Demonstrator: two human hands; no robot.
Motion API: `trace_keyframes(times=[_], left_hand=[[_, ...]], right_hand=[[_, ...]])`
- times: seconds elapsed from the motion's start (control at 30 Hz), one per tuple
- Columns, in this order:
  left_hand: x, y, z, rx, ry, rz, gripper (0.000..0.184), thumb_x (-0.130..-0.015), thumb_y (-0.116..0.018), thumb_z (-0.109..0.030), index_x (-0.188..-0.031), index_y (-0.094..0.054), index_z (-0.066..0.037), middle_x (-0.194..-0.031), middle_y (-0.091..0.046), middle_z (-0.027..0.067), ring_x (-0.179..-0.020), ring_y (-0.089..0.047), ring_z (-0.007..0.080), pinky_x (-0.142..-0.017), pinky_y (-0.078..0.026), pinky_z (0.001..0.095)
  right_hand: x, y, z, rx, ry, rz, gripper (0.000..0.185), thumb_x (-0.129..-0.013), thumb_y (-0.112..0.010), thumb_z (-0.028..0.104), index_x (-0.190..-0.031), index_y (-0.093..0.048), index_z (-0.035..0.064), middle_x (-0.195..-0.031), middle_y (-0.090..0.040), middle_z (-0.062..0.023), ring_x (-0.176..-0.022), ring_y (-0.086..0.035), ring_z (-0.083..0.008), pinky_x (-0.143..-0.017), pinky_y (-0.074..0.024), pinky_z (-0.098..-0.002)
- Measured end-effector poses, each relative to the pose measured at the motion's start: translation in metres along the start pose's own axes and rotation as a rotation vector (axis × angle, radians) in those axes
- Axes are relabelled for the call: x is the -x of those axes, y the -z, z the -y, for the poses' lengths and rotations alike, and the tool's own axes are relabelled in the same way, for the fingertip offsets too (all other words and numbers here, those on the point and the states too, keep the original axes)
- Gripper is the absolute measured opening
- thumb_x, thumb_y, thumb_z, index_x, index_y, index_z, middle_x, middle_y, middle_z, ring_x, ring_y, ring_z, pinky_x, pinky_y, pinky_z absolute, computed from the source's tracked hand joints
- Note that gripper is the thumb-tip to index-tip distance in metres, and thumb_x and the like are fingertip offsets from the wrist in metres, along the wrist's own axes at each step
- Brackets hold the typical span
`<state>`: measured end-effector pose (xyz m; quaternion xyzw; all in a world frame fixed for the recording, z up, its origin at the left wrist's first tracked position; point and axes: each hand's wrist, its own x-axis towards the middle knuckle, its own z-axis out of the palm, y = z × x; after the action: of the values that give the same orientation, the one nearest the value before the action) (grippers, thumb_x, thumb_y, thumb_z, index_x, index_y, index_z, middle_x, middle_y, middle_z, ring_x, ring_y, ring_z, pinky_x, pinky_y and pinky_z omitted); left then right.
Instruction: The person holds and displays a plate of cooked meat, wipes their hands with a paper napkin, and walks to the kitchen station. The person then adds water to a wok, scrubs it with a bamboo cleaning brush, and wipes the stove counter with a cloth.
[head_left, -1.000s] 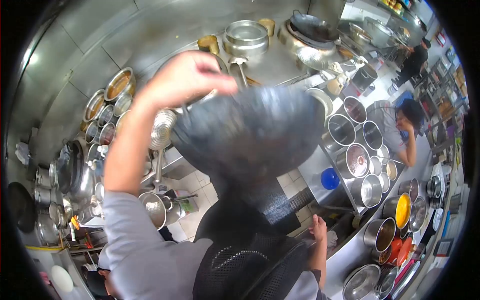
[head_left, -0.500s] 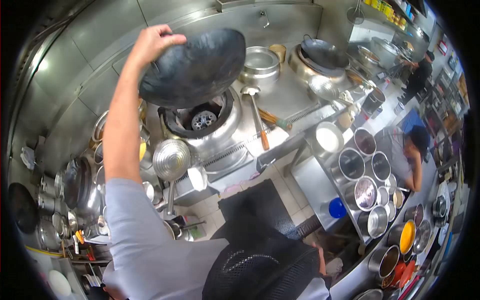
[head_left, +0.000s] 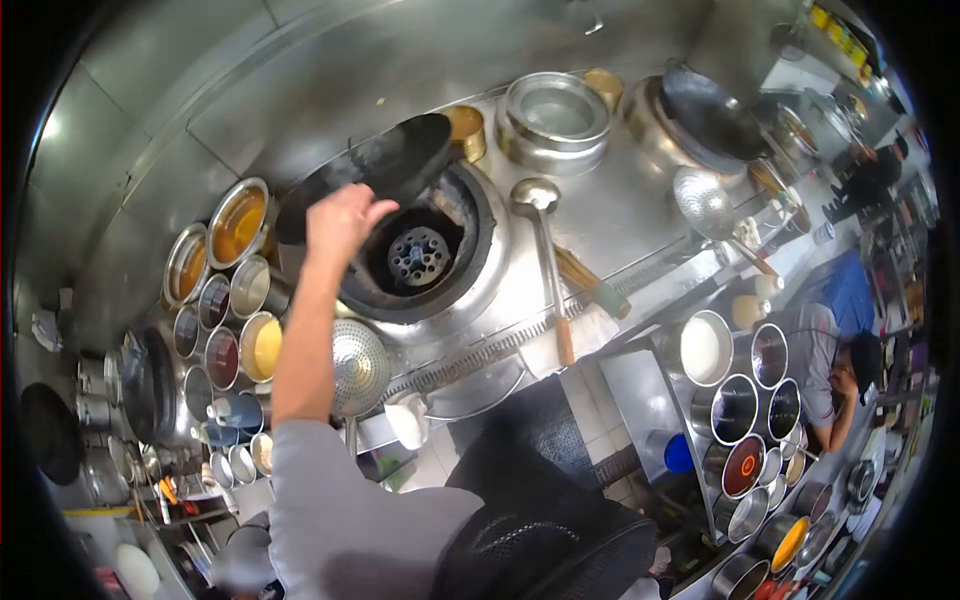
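My left hand [head_left: 345, 222] grips the near edge of a black wok [head_left: 400, 160], its thumb pointing right and the fingers partly hidden. Tilted up, the wok stands at the back left of the round burner [head_left: 418, 257], whose perforated plate is exposed. A perforated strainer [head_left: 360, 370] lies beside my left forearm. To the burner's right rests a ladle [head_left: 546, 260] with a wooden handle. My right hand is out of view.
Pots of sauces [head_left: 238, 222] crowd the left side. A lidded steel pot [head_left: 556, 120] and a second wok [head_left: 708, 110] stand at the back right. Several pots [head_left: 733, 408] fill the right counter, where a co-worker [head_left: 822, 350] leans. A blue container [head_left: 678, 452] is nearby.
My left hand has brought the wok down from above the burner to its back left, tilting it further. The view has shifted, showing more pots on the left.
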<state>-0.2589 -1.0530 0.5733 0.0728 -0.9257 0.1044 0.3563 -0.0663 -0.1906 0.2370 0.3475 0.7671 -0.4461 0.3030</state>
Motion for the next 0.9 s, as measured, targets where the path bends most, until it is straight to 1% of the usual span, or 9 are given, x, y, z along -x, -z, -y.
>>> trace_keyframes(times=[0.03, 0.13, 0.23, 0.33, 0.7, 0.73, 0.8, 0.83, 0.9], left_hand=[[0.018, -0.005, -0.013, 0.005, 0.020, 0.028, 0.046, -0.080, -0.080, -0.050, -0.071, -0.057, -0.012, -0.067, -0.060, 0.0077, -0.060, -0.064, 0.0300, -0.054, -0.051, 0.0412], [0.091, -0.032, -0.060, 0.103, 0.160, 0.093, 0.043, -0.083, -0.082, -0.043, -0.070, -0.056, -0.011, -0.066, -0.059, 0.0089, -0.057, -0.062, 0.0319, -0.053, -0.050, 0.0429], [0.154, -0.066, -0.100, 0.175, 0.253, 0.193, 0.041, -0.089, -0.077, -0.041, -0.071, -0.056, -0.011, -0.067, -0.063, 0.0093, -0.059, -0.064, 0.0314, -0.055, -0.051, 0.0430], [0.199, -0.085, -0.129, 0.253, 0.297, 0.252, 0.041, -0.091, -0.076, -0.041, -0.071, -0.056, -0.011, -0.066, -0.064, 0.0095, -0.060, -0.065, 0.0312, -0.057, -0.051, 0.0429], [0.205, -0.096, -0.155, 0.344, 0.420, 0.255, 0.037, -0.092, -0.075, -0.035, -0.073, -0.056, -0.010, -0.068, -0.067, 0.0107, -0.062, -0.066, 0.0337, -0.061, -0.052, 0.0458], [0.204, -0.095, -0.156, 0.358, 0.434, 0.249, 0.036, -0.092, -0.075, -0.035, -0.074, -0.057, -0.009, -0.070, -0.068, 0.0115, -0.063, -0.067, 0.0345, -0.061, -0.052, 0.0464], [0.206, -0.097, -0.157, 0.342, 0.418, 0.249, 0.035, -0.092, -0.075, -0.035, -0.074, -0.057, -0.010, -0.069, -0.068, 0.0104, -0.063, -0.068, 0.0326, -0.060, -0.053, 0.0452], [0.205, -0.101, -0.159, 0.329, 0.410, 0.240, 0.034, -0.092, -0.075, -0.034, -0.075, -0.057, -0.010, -0.069, -0.068, 0.0094, -0.062, -0.068, 0.0308, -0.060, -0.053, 0.0439], [0.206, -0.109, -0.162, 0.342, 0.395, 0.245, 0.034, -0.091, -0.075, -0.034, -0.075, -0.057, -0.010, -0.069, -0.068, 0.0100, -0.063, -0.068, 0.0322, -0.059, -0.053, 0.0451]], right_hand=[[0.002, -0.005, 0.020, 0.030, -0.007, 0.009, 0.055, -0.103, -0.058, 0.056, -0.110, -0.065, 0.0018, -0.077, -0.059, -0.0059, -0.057, -0.065, -0.0183, -0.043, -0.0507, -0.0328], [0.015, -0.024, 0.096, 0.106, 0.424, -0.021, 0.058, -0.102, -0.058, 0.058, -0.110, -0.065, 0.0009, -0.081, -0.062, -0.0066, -0.060, -0.067, -0.0164, -0.045, -0.0524, -0.0303], [0.006, -0.027, 0.151, 0.128, 0.236, 0.069, 0.061, -0.102, -0.060, 0.058, -0.115, -0.063, -0.0010, -0.082, -0.063, -0.0055, -0.062, -0.068, -0.0154, -0.047, -0.0542, -0.0260], [0.010, -0.031, 0.171, 0.034, 0.276, 0.094, 0.061, -0.102, -0.060, 0.058, -0.119, -0.063, 0.0000, -0.087, -0.064, -0.0055, -0.064, -0.068, -0.0158, -0.048, -0.0548, -0.0272], [-0.020, -0.040, 0.041, -0.009, 0.027, 0.054, 0.067, -0.098, -0.064, 0.061, -0.114, -0.067, -0.0032, -0.087, -0.066, -0.0108, -0.074, -0.065, -0.0238, -0.063, -0.0542, -0.0386], [-0.026, -0.045, 0.028, 0.045, 0.122, 0.068, 0.068, -0.098, -0.064, 0.062, -0.113, -0.068, -0.0039, -0.086, -0.066, -0.0116, -0.074, -0.064, -0.0252, -0.065, -0.0541, -0.0402], [-0.016, -0.047, 0.009, 0.587, 1.053, 0.040, 0.065, -0.099, -0.064, 0.060, -0.109, -0.069, -0.0043, -0.083, -0.066, -0.0112, -0.081, -0.066, -0.0276, -0.065, -0.0542, -0.0414], [-0.008, -0.052, 0.010, 0.576, 1.035, 0.026, 0.065, -0.099, -0.064, 0.060, -0.109, -0.069, -0.0043, -0.083, -0.066, -0.0112, -0.081, -0.066, -0.0276, -0.065, -0.0542, -0.0414], [-0.002, -0.060, 0.034, 0.195, 0.435, 0.148, 0.059, -0.101, -0.062, 0.055, -0.107, -0.066, -0.0032, -0.083, -0.064, -0.0095, -0.073, -0.068, -0.0225, -0.056, -0.0551, -0.0362]])
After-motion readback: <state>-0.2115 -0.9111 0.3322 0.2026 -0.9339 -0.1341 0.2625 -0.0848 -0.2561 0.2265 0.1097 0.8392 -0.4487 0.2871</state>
